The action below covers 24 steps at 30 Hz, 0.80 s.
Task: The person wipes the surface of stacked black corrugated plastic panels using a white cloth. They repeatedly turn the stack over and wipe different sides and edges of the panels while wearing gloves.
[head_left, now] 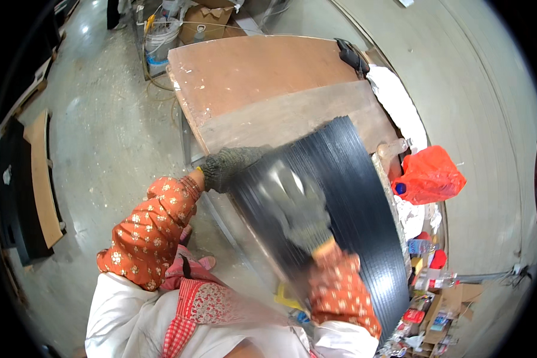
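Note:
A long, glossy black panel [358, 203] with fine lines along its length lies on the worktable. My left hand [230, 169], in a grey knitted glove, grips the panel's far left corner. My right hand [295, 206] wears a similar glove and is over the panel's left half, blurred by motion. Its fingers look stretched out and flat against the surface. Pale bright patches show around these fingers; whether they are glare or a thin thing under the hand, I cannot tell. Orange flowered sleeve covers are on both my forearms.
Beyond the panel is the brown board top [262, 65] of the worktable. A red plastic bag [429, 176], a clear bottle [392, 149] and white cloth [397, 101] sit along its right side. A bucket [161, 42] and cardboard box [206, 22] stand behind. Black panels [18, 191] lean at far left.

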### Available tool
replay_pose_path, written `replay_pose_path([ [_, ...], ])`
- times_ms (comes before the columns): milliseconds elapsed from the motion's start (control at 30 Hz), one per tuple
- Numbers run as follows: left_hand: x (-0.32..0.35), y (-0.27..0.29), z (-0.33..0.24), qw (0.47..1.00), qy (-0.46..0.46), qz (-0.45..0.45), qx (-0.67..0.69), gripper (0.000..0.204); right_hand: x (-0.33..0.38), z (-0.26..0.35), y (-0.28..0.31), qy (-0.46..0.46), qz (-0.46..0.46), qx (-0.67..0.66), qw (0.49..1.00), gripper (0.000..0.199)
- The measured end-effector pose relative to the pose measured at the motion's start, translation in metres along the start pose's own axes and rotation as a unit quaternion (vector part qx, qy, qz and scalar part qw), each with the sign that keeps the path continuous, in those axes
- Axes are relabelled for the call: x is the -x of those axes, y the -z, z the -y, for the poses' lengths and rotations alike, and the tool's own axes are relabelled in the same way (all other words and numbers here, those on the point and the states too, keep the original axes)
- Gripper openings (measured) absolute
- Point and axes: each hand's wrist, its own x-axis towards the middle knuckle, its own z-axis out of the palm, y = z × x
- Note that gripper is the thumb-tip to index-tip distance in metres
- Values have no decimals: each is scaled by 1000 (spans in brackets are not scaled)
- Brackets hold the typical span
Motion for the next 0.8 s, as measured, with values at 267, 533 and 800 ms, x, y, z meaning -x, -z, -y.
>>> replay_pose_path([
  [267, 3, -14, 20, 1000, -14, 16, -1, 117, 211, 13, 38, -93, 75, 117, 986, 36],
  [533, 2, -22, 1, 998, -24, -57, -15, 89, -12, 4, -4, 13, 22, 40, 999, 48],
  [800, 0, 6, -21, 988, 60, 91, -105, 82, -56, -2, -27, 19, -33, 48, 998, 43],
])
